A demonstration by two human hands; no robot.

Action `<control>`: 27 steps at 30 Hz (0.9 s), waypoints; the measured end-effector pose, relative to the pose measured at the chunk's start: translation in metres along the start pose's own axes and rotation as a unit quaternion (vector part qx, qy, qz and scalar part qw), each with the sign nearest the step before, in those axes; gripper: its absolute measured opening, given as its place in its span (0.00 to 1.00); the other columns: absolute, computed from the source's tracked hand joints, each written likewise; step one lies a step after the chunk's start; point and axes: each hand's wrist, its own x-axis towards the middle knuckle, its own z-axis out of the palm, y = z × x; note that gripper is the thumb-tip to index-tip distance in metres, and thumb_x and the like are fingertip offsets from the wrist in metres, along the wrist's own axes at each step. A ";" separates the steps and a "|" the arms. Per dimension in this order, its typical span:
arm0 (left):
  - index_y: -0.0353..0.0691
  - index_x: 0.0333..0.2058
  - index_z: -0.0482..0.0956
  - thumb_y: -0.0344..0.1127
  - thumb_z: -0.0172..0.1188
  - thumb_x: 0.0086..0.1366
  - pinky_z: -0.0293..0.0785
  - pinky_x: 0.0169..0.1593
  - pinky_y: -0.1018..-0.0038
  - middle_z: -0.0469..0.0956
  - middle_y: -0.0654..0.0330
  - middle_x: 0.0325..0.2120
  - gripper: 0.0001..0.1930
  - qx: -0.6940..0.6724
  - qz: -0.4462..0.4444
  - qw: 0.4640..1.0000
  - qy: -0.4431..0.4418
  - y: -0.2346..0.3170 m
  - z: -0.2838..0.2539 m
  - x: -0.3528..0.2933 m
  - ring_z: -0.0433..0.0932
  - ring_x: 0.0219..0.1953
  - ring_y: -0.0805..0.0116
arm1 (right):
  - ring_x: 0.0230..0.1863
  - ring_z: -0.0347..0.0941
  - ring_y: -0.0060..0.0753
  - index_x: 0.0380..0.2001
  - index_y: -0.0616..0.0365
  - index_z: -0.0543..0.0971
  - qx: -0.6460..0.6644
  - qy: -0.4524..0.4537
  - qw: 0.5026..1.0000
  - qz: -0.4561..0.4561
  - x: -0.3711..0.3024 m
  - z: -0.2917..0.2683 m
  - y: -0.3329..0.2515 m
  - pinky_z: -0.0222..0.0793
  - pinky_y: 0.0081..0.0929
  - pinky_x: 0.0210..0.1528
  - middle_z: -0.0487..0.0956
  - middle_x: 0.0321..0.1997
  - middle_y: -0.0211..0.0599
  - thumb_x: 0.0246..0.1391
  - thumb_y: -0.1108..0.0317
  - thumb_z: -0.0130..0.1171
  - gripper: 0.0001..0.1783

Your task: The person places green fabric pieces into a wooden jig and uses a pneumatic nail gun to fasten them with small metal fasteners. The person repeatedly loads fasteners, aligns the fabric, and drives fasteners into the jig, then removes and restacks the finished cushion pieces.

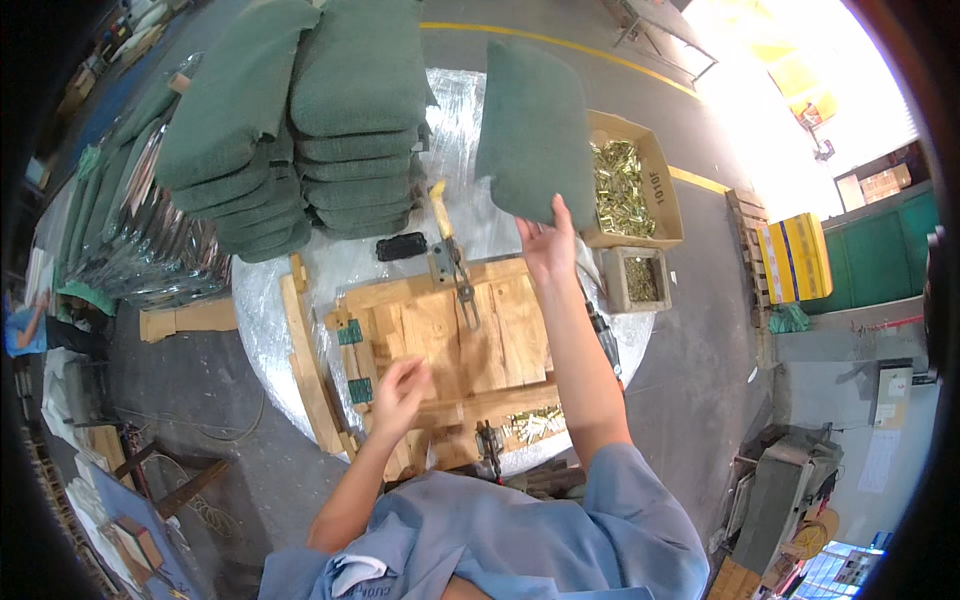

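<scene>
My right hand (549, 245) reaches out and grips the near edge of a green fabric-covered pad (535, 130), thumb toward me. The pad is held up near the far right of the round table. My left hand (400, 392) hovers over the left part of a wooden jig (490, 330), fingers loosely bent and apart, with nothing seen in it. A toggle clamp with a yellow handle (440, 215) stands at the jig's far edge. Another clamp (488, 442) sits at its near edge, beside a pile of small metal pieces (538, 425). Green blocks (359, 390) line the jig's left side.
Stacks of similar green pads (360, 90) fill the table's far left. A cardboard box of brass-coloured metal parts (666, 190) and a smaller bin (612, 285) stand at the right. A black object (401, 246) lies behind the jig. Another person (25, 325) is at the far left.
</scene>
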 end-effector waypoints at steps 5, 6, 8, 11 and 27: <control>0.32 0.48 0.83 0.31 0.65 0.74 0.81 0.46 0.74 0.87 0.59 0.38 0.09 0.136 -0.073 0.984 0.091 -0.046 -0.054 -0.064 0.85 0.41 0.73 | 0.69 0.70 0.55 0.71 0.55 0.65 -0.055 0.201 0.972 0.109 0.131 -0.082 0.077 0.71 0.56 0.71 0.70 0.72 0.47 0.69 0.54 0.67 0.36; 0.32 0.47 0.83 0.31 0.65 0.73 0.81 0.46 0.73 0.86 0.58 0.38 0.09 0.158 -0.073 0.979 0.102 -0.043 -0.055 -0.071 0.86 0.41 0.72 | 0.69 0.70 0.56 0.71 0.55 0.66 -0.070 0.253 0.957 0.123 0.139 -0.090 0.088 0.71 0.56 0.71 0.70 0.71 0.49 0.69 0.54 0.67 0.35; 0.32 0.45 0.84 0.30 0.66 0.72 0.81 0.44 0.72 0.86 0.56 0.36 0.08 0.198 -0.073 0.969 0.127 -0.034 -0.051 -0.085 0.87 0.40 0.69 | 0.71 0.69 0.59 0.72 0.57 0.64 -0.071 0.239 0.962 0.109 0.148 -0.096 0.088 0.70 0.60 0.71 0.67 0.74 0.55 0.69 0.53 0.66 0.37; 0.38 0.53 0.83 0.33 0.67 0.69 0.72 0.61 0.54 0.83 0.50 0.51 0.16 0.381 0.067 0.914 0.119 -0.030 -0.051 -0.071 0.80 0.58 0.51 | 0.72 0.68 0.61 0.75 0.56 0.62 -0.051 0.212 0.968 0.128 0.143 -0.093 0.067 0.70 0.57 0.72 0.62 0.77 0.58 0.71 0.54 0.64 0.38; 0.45 0.75 0.64 0.49 0.59 0.69 0.59 0.75 0.42 0.56 0.53 0.79 0.38 0.432 0.074 0.890 0.126 -0.077 -0.059 -0.012 0.51 0.81 0.46 | 0.61 0.79 0.58 0.70 0.75 0.61 -0.199 -0.055 0.966 0.153 0.027 0.238 0.072 0.83 0.47 0.61 0.69 0.69 0.67 0.62 0.45 0.73 0.52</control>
